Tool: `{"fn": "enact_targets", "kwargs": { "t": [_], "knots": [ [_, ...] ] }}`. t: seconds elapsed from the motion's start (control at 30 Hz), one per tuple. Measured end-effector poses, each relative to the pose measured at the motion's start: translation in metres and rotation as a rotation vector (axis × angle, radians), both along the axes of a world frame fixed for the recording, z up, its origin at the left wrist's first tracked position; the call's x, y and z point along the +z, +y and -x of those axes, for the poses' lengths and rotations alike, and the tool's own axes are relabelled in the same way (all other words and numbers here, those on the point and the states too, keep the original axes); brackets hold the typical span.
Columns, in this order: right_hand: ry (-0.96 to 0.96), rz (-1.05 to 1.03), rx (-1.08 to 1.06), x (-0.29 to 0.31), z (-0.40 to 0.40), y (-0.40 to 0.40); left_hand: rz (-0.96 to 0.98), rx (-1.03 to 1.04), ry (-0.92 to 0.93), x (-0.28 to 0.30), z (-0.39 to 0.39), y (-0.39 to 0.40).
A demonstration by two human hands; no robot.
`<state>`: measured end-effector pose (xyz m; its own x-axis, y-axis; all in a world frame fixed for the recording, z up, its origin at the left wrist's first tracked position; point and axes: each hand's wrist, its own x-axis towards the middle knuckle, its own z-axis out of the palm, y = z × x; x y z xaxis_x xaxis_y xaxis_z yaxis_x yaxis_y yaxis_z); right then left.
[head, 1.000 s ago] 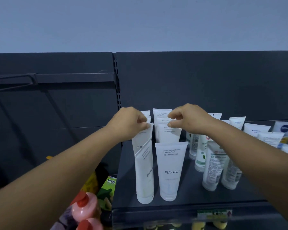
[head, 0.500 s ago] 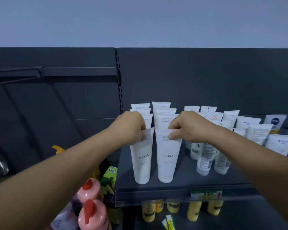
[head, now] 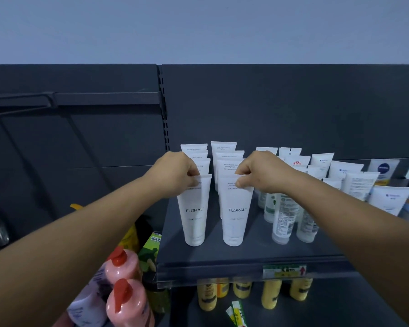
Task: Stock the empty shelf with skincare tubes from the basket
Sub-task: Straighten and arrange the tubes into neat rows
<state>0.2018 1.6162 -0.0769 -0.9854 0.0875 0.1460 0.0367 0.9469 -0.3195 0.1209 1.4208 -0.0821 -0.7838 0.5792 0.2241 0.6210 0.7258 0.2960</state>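
Observation:
Two rows of white FLORAL tubes stand cap-down at the left end of the dark shelf (head: 250,256). My left hand (head: 175,173) pinches the top edge of the front tube of the left row (head: 195,213). My right hand (head: 260,171) pinches the top corner of the front tube of the right row (head: 234,215). Both front tubes stand upright with their caps on the shelf. Behind each, more FLORAL tubes (head: 224,152) line up toward the back panel. The basket is out of view.
Other white and clear tubes (head: 283,215) fill the shelf's middle and right, with a blue-logo tube (head: 383,171) at the far right. Pink pump bottles (head: 125,303) stand at the lower left. Yellow bottles (head: 269,293) sit on the shelf below. A price label (head: 283,271) hangs on the shelf's front edge.
Both front tubes went from leaning to standing upright and level with each other. My hands moved from the rear tubes onto the front tubes' top edges. The view pulled back and tilted down.

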Motion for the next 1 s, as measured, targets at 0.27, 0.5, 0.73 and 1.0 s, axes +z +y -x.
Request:
{"fn": "enact_targets", "kwargs": {
  "t": [0.27, 0.5, 0.73, 1.0],
  "knots": [
    [-0.01, 0.012, 0.025, 0.001, 0.005, 0.008, 0.016, 0.02, -0.024, 0.004, -0.003, 0.003],
    [-0.004, -0.018, 0.061, -0.002, 0.005, 0.006, 0.01, 0.06, -0.02, 0.003, -0.011, 0.006],
    [-0.013, -0.053, 0.01, -0.005, -0.014, 0.001, 0.111, 0.103, 0.041, 0.008, -0.034, 0.005],
    [-0.038, -0.179, -0.052, 0.013, -0.073, -0.016, 0.167, 0.053, 0.121, 0.025, -0.098, -0.008]
  ]
}}
